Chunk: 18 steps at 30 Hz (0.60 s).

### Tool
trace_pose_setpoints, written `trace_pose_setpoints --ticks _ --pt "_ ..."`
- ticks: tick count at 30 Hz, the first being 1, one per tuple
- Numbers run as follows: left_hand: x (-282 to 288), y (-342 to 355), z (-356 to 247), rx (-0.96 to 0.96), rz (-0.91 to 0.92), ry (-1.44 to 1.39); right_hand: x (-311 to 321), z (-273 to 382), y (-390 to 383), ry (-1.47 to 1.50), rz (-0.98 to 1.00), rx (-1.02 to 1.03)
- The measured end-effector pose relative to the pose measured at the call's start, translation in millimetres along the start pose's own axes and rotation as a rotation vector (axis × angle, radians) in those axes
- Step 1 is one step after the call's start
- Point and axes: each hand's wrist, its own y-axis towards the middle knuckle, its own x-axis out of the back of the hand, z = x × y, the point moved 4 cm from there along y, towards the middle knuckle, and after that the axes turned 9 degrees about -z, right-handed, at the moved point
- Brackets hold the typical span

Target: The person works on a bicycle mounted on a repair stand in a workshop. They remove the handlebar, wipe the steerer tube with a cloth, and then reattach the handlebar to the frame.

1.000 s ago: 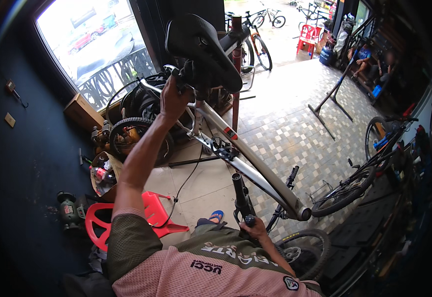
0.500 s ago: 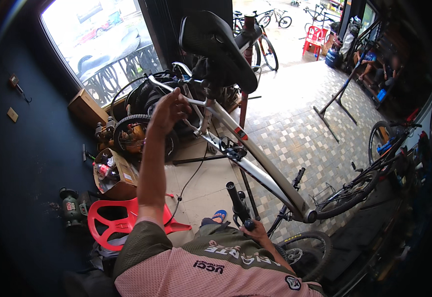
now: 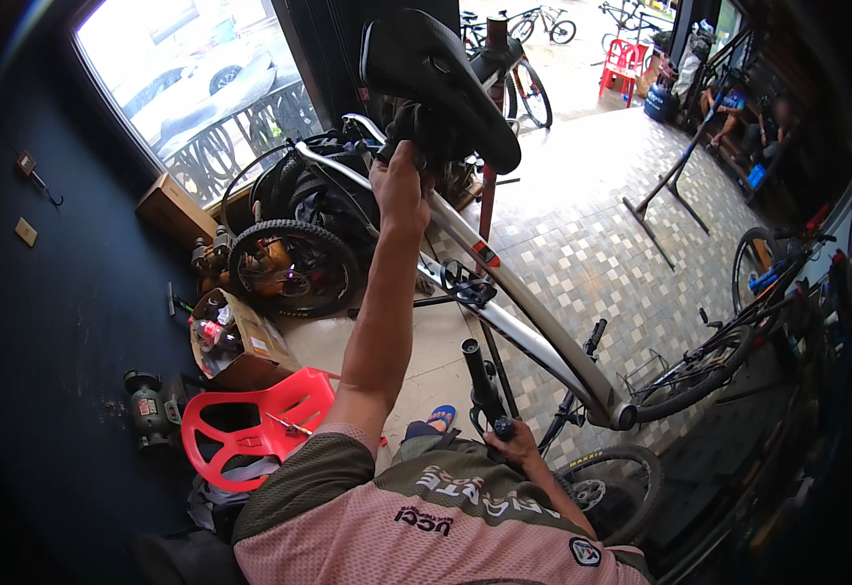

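Note:
A silver bicycle frame [image 3: 543,356] hangs slanted before me, with a black saddle [image 3: 440,83] at its top. Black cloth [image 3: 421,132] is bunched beneath the saddle. My left hand [image 3: 401,190] is raised and closed around the seatpost just below the cloth; it hides the post and the frame joint behind it. Low in front of my body, my right hand [image 3: 514,444] grips a black suspension fork [image 3: 484,390], whose steerer tube points upward. A black fitting [image 3: 468,283] sits on the frame's lower tube.
A red plastic chair [image 3: 250,429] stands at my left, near a cardboard box [image 3: 250,346] of bottles. A bicycle wheel [image 3: 294,268] leans by the window. At right are a bicycle [image 3: 709,366] and a stand [image 3: 670,185]. People sit at the far right.
My left hand has moved right from open air beside the frame and closed at the seatpost. My right hand still holds the fork. The view has shifted slightly.

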Motion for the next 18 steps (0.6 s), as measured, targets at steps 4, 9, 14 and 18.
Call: trace_pose_setpoints --ticks 4,9,14,18 --pt "20 25 3 -0.263 0.205 0.190 -6 16 2 0.009 -0.047 0.004" --pt "24 33 -19 -0.845 0.322 0.615 -21 18 6 0.019 -0.092 -0.017" --pt "26 55 -46 -1.072 0.571 0.965 -32 16 5 0.098 -0.143 -0.086" --pt "12 60 -67 -1.286 0.858 1.114 -35 14 -9 0.127 -0.195 -0.159"
